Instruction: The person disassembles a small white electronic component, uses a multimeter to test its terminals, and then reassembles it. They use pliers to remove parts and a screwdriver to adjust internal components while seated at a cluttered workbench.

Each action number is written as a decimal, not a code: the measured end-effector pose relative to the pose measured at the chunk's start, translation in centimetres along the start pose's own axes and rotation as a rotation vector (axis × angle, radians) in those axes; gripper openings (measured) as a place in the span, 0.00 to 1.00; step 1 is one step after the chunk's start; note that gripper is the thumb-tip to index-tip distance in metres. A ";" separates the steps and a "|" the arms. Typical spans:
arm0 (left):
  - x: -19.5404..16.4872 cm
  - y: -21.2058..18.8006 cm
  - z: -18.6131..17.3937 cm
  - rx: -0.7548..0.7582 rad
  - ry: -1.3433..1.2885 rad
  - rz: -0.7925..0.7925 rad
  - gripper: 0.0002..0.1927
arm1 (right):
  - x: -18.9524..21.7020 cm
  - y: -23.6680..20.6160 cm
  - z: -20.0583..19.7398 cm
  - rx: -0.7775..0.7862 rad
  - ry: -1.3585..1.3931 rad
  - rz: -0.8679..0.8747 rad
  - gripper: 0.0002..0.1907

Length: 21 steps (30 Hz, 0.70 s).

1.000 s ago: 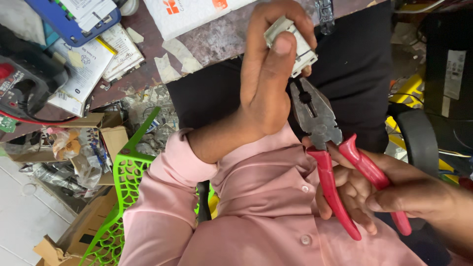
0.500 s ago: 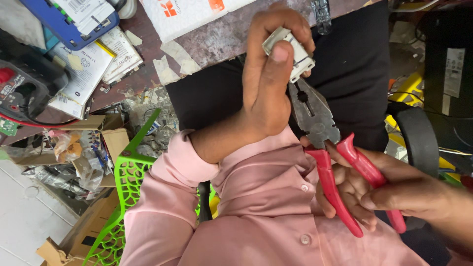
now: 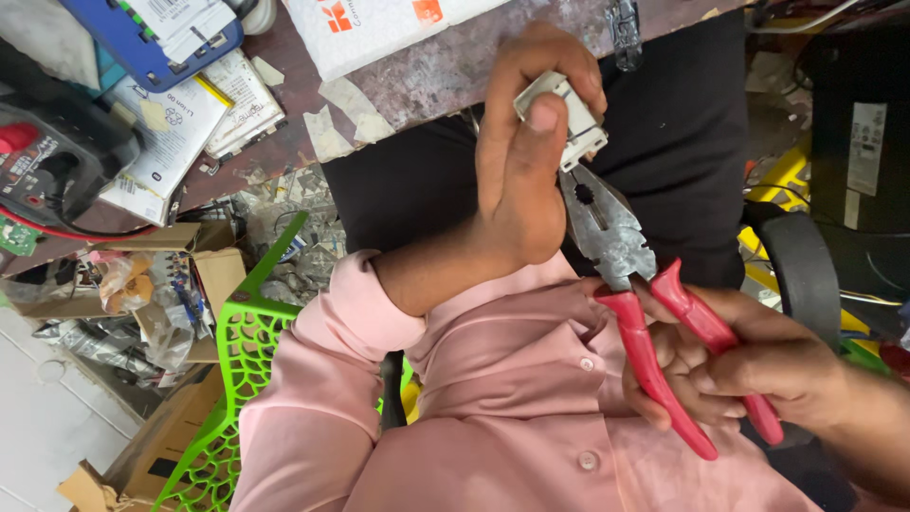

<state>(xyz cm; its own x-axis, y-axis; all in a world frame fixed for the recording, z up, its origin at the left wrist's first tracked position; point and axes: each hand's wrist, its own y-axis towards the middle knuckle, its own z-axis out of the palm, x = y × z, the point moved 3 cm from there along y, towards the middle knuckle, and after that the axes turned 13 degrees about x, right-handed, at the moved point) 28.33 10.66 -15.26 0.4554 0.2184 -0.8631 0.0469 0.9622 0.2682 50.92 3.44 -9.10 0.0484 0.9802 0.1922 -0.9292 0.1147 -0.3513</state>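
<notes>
Left hand [image 3: 526, 161] raised in front of the chest, fingers curled and thumb pressed down, pinching a small white plastic block-shaped part [image 3: 569, 118]; most of the part is covered by the thumb and fingers, so its full shape is hard to make out. Right hand [image 3: 749, 365] wrapped tight around the red-sleeved handles of steel combination pliers [image 3: 630, 284]; handles sit slightly apart. Plier nose runs up under the white part and touches its lower edge; whether the tips grip it can't be told, the left palm hides the contact. Right forearm cut off at the frame edge. Pink button-up shirt [image 3: 512, 379] fills the lower middle. Left side: open brown cardboard box [image 3: 204, 275] holding crumpled clear plastic bags and small bits, contents not identifiable. Bright green perforated plastic chair [image 3: 242, 351] just beside it. Scuffed reddish worktop [image 3: 427, 81] above carries paper leaflets [image 3: 171, 133].
</notes>
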 end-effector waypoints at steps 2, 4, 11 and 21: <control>-0.4 0.3 -0.1 -0.001 0.009 0.004 0.20 | 0.2 0.2 0.0 0.084 0.016 -0.084 0.40; -0.9 0.6 -0.2 -0.003 0.018 0.014 0.19 | 0.4 0.0 -0.3 0.027 -0.126 0.024 0.39; -4.1 1.3 -2.1 -0.115 -0.092 0.035 0.21 | 6.0 -2.3 0.7 -0.366 -1.172 0.260 0.31; -5.9 2.0 -0.5 0.023 -0.660 0.037 0.18 | 15.3 8.7 5.4 -0.786 -2.781 -0.382 0.27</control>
<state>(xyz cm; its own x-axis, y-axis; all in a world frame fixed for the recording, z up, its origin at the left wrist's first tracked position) 25.28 11.40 -9.89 0.9059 0.0984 -0.4118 0.0368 0.9506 0.3081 41.59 18.58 -4.22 -0.5888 -0.8054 -0.0679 -0.8066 0.5910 -0.0151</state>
